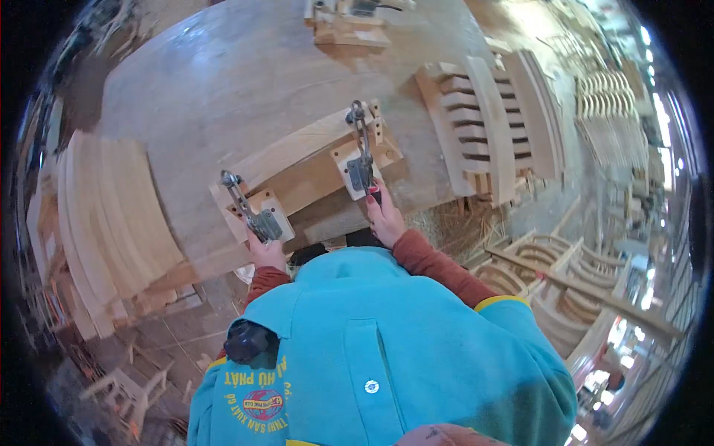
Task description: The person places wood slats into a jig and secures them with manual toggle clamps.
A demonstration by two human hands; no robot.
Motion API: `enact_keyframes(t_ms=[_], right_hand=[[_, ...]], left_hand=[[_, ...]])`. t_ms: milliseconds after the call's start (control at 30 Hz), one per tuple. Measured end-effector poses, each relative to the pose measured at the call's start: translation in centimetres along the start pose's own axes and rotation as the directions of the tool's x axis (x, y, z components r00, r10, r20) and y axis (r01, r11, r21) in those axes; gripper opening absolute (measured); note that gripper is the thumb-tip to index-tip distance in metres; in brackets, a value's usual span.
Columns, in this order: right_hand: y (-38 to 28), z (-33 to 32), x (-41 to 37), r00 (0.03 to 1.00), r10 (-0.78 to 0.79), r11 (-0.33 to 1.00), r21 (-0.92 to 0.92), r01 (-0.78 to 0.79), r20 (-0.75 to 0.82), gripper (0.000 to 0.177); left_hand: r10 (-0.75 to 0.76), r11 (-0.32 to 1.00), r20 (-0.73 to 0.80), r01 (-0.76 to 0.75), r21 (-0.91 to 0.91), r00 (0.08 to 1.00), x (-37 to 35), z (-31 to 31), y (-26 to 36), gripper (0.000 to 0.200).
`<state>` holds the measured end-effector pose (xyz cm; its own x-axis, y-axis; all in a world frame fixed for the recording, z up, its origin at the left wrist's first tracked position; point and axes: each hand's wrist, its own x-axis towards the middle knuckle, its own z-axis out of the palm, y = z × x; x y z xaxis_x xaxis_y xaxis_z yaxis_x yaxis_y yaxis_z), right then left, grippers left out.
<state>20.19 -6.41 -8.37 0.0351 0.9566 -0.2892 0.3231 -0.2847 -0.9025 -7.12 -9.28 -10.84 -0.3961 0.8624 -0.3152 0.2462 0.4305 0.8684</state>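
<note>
A wooden jig (316,182) lies on the table in front of me, with a long, slightly curved wooden board (294,149) along its far side. Two metal toggle clamps are mounted on it: the left clamp (256,215) and the right clamp (362,160). My right hand (386,221) is wrapped round the red-and-black handle of the right clamp. At the near end of the left clamp, my left hand (266,253) is closed; its handle is mostly hidden by the hand and the clamp's base. Both clamp arms point away from me toward the board.
Curved boards (111,215) are stacked at the table's left. At the right stands a stack of slatted wooden pieces (483,123). Another clamp jig (349,26) sits at the far edge of the table (223,74). Curved wooden frames (558,290) stand on the floor at right.
</note>
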Motion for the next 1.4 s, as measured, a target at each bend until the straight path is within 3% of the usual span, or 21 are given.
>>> enact_keyframes(t_ms=[67, 200, 233, 400, 467, 500, 567, 667, 733, 800, 867, 967, 1000, 1033, 1133, 1200, 1267, 1367, 1400], right_hand=[[-1.2, -2.3, -1.8, 0.955, 0.283, 0.916, 0.272, -0.296, 0.088, 0.048], [-0.2, -4.2, -2.0, 0.931, 0.363, 0.879, 0.348, -0.326, -0.047, 0.049], [0.9, -4.1, -1.6, 0.952, 0.280, 0.925, 0.299, -0.233, -0.126, 0.044], [3.0, -5.4, 0.7, 0.969, 0.210, 0.977, -0.007, -0.213, -0.132, 0.032], [-0.8, -7.9, 0.3, 0.868, 0.490, 0.856, 0.147, -0.496, 0.076, 0.029], [-7.4, -9.3, -0.6, 0.648, 0.700, 0.575, 0.302, -0.761, 0.299, 0.029], [-8.4, -10.0, -1.1, 0.652, 0.698, 0.599, 0.258, -0.758, 0.295, 0.035], [-11.5, -11.3, -2.5, 0.653, 0.661, 0.616, 0.230, -0.754, 0.370, 0.043], [-13.6, -11.9, -4.3, 0.772, 0.558, 0.769, 0.159, -0.619, 0.305, 0.060], [-19.0, -10.4, -5.1, 0.924, 0.195, 0.932, 0.232, -0.279, 0.329, 0.066], [-18.6, -6.8, -5.0, 0.951, 0.037, 0.968, 0.227, -0.111, 0.306, 0.068], [-8.7, 3.5, -2.9, 0.906, 0.164, 0.986, -0.045, -0.159, 0.390, 0.069], [-7.6, 6.3, -2.6, 0.825, 0.284, 0.955, -0.067, -0.289, 0.488, 0.069], [-7.2, 8.5, -2.4, 0.821, 0.297, 0.951, -0.071, -0.301, 0.487, 0.067], [-3.8, 12.8, -1.5, 0.887, 0.197, 0.949, 0.147, -0.280, 0.418, 0.061], [-4.0, 14.0, -0.9, 0.911, 0.218, 0.909, 0.267, -0.320, 0.349, 0.058], [-4.7, 14.3, -0.5, 0.881, 0.358, 0.844, 0.295, -0.448, 0.310, 0.055], [-2.6, 15.5, 0.2, 0.913, 0.357, 0.927, 0.047, -0.373, 0.200, 0.051], [-3.1, 15.4, -0.3, 0.871, 0.435, 0.869, 0.146, -0.472, 0.230, 0.042]], left_hand=[[0.075, 0.994, 0.109, -0.083, 0.069, 0.991, 0.1, 1.4, 1.8, 0.082], [0.196, 0.971, 0.206, -0.219, 0.094, 0.959, 1.4, 4.8, 3.4, 0.081], [0.220, 0.970, 0.203, -0.236, 0.060, 0.954, 1.5, 5.3, 3.8, 0.081], [0.298, 0.952, 0.203, -0.306, 0.009, 0.933, 2.0, 5.7, 3.8, 0.080], [0.350, 0.929, 0.177, -0.365, 0.055, 0.920, 2.1, 6.0, 3.4, 0.080], [0.305, 0.946, 0.205, -0.321, 0.050, 0.930, 1.8, 5.7, 3.8, 0.079], [0.227, 0.969, 0.256, -0.244, 0.035, 0.940, 1.7, 5.0, 5.5, 0.077], [0.340, 0.940, 0.230, -0.340, -0.039, 0.912, 2.3, 5.2, 4.2, 0.076], [0.338, 0.941, 0.165, -0.327, -0.088, 0.927, 3.2, 5.7, 3.6, 0.064], [0.310, 0.948, 0.006, -0.308, -0.074, 0.951, 5.8, 5.5, 2.1, 0.057], [0.305, 0.947, -0.118, -0.314, -0.063, 0.945, 8.1, 5.2, 0.8, 0.051], [0.355, 0.935, -0.211, -0.350, 0.060, 0.911, 10.0, 6.4, -0.2, 0.048], [0.383, 0.923, -0.221, -0.365, 0.120, 0.897, 10.3, 6.9, -0.4, 0.048], [0.410, 0.903, -0.164, -0.375, 0.209, 0.897, 10.3, 7.4, -1.0, 0.051], [0.388, 0.895, -0.179, -0.323, 0.308, 0.904, 9.8, 8.5, -1.8, 0.054], [0.369, 0.899, -0.153, -0.310, 0.309, 0.917, 9.9, 8.4, -1.8, 0.057], [0.348, 0.906, -0.143, -0.294, 0.305, 0.926, 9.6, 8.4, -1.7, 0.060], [0.345, 0.904, -0.145, -0.287, 0.318, 0.927, 10.0, 8.5, -1.6, 0.061], [0.345, 0.899, -0.146, -0.282, 0.336, 0.927, 10.0, 8.7, -2.0, 0.062]])
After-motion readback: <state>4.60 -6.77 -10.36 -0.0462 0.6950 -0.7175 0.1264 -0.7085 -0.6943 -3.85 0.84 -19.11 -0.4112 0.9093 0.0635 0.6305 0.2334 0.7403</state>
